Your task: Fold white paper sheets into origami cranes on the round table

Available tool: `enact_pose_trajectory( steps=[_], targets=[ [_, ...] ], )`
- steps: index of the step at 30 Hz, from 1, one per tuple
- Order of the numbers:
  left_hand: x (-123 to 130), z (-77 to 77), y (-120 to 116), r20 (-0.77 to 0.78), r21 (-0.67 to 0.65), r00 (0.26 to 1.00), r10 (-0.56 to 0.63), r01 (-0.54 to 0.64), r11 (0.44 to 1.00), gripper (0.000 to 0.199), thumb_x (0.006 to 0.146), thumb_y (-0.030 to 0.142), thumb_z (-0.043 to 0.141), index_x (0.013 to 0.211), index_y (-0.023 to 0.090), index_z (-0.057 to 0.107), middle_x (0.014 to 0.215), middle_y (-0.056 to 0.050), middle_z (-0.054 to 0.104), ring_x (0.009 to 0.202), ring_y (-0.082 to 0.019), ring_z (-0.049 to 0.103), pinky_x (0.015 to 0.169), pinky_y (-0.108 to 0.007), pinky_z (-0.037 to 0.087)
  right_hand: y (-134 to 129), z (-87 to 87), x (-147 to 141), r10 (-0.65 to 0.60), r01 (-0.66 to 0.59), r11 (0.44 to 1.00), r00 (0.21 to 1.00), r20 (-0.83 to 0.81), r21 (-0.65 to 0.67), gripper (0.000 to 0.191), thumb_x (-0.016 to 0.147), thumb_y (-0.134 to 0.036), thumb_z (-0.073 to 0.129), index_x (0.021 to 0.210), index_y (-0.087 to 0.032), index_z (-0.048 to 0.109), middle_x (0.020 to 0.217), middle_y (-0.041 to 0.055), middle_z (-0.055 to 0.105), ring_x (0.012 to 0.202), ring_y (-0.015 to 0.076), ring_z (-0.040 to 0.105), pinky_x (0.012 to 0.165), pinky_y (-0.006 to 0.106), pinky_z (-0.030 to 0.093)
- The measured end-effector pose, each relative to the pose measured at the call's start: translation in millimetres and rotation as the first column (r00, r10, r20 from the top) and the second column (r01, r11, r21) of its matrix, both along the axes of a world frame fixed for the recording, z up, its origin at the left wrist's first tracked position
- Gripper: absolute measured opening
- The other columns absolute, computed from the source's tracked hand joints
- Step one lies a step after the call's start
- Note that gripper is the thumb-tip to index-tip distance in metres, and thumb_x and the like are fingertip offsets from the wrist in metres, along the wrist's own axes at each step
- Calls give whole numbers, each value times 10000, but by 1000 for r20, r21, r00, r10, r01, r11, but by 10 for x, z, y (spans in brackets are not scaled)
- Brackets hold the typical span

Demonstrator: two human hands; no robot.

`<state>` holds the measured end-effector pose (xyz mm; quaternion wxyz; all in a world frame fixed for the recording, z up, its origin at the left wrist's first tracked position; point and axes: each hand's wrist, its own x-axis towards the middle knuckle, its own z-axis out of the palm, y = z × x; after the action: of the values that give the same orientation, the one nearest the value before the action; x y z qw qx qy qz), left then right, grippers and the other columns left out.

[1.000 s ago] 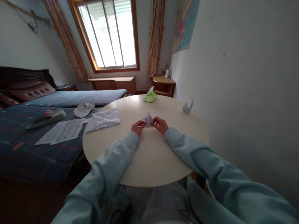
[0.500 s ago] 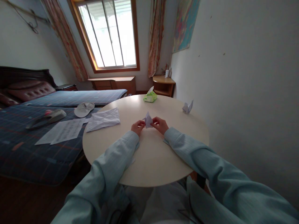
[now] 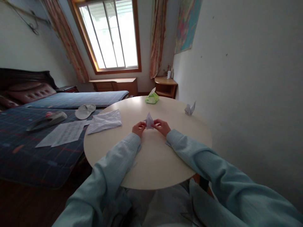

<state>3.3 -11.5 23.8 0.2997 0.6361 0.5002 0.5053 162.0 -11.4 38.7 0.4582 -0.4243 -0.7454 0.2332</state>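
A small folded piece of white paper (image 3: pixel 149 121) with a pointed top is held between my hands, above the middle of the round table (image 3: pixel 156 160). My left hand (image 3: pixel 139 128) is closed, its fingertips pinching the paper's left side. My right hand (image 3: pixel 162 127) pinches the right side between thumb and fingers. The fingertips partly hide the paper's lower edges. Another folded paper figure (image 3: pixel 190 108), with upright points, stands near the table's right edge, apart from my hands.
A green tissue pack (image 3: pixel 152 97) sits at the table's far side. Creased white sheets (image 3: pixel 105 121) lie at its left edge. On the bed beside it are printed papers (image 3: pixel 67 133), a white cap (image 3: pixel 85 111) and a grey object (image 3: pixel 56 117). A wall (image 3: pixel 248 94) rises on the right.
The folded paper has turned very slightly between my fingers and shifted a touch to the left. Both hands keep their pinch, and everything else stays in place.
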Motion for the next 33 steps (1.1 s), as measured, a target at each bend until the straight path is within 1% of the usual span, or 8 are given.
enact_pose_trajectory(
  steps=[8,14,18,21,25,29,31,33],
  targets=[
    [8,14,-5,18,-13,1000,12,-11,1000,65,596,163,511,648,163,550,590,18,564,548,-86,524,503,-185,417,70,-57,36,23,-23,1000,999,-29,2,373,763,-400,305,717,-158,584,681,23,599,664,113,547,590,220,423],
    [21,-11,8,6,-35,1000,-5,5,999,78,588,145,512,648,162,558,565,26,555,543,-84,513,510,-186,409,88,-76,20,18,-18,1000,997,-79,4,213,718,-238,402,837,-178,568,756,11,605,666,102,550,616,225,442],
    [33,-14,-8,-11,-5,999,-42,42,999,70,585,158,529,645,159,566,596,20,560,563,-84,509,524,-187,404,110,-99,16,3,-1,999,998,-66,33,229,671,-141,420,823,-189,583,819,13,604,709,103,546,648,229,450],
    [47,-22,-24,-8,16,999,-53,54,998,78,584,176,537,653,163,570,677,3,558,611,-91,513,508,-178,397,108,-94,25,-13,17,999,998,-62,50,244,645,-117,438,818,-195,591,828,12,601,668,92,546,622,219,457],
    [78,-45,-35,126,3,981,-147,148,989,162,569,232,569,714,161,556,781,-19,546,726,-117,519,550,-189,408,80,-61,28,-6,9,1000,993,-115,30,230,643,-140,459,829,-191,584,803,12,605,627,87,548,588,216,463],
    [90,-45,-47,333,-62,890,-313,351,934,259,550,334,593,703,148,498,679,-3,552,648,-108,524,560,-209,405,66,-51,15,70,-77,997,979,-191,-26,203,622,-179,503,811,-173,577,724,10,613,626,102,562,583,227,468],
    [84,-27,-57,381,-86,863,-332,391,916,286,533,351,603,688,146,477,644,12,541,596,-93,516,539,-207,400,70,-60,12,98,-111,993,973,-208,-49,199,620,-174,497,803,-170,575,695,1,610,604,99,561,576,231,470],
    [74,-2,-69,391,-115,868,-306,376,919,283,523,338,610,674,146,467,639,23,528,583,-85,510,526,-202,399,78,-72,11,114,-130,990,968,-222,-60,214,633,-156,459,814,-176,569,695,-9,605,588,89,555,564,232,474]
  ],
)
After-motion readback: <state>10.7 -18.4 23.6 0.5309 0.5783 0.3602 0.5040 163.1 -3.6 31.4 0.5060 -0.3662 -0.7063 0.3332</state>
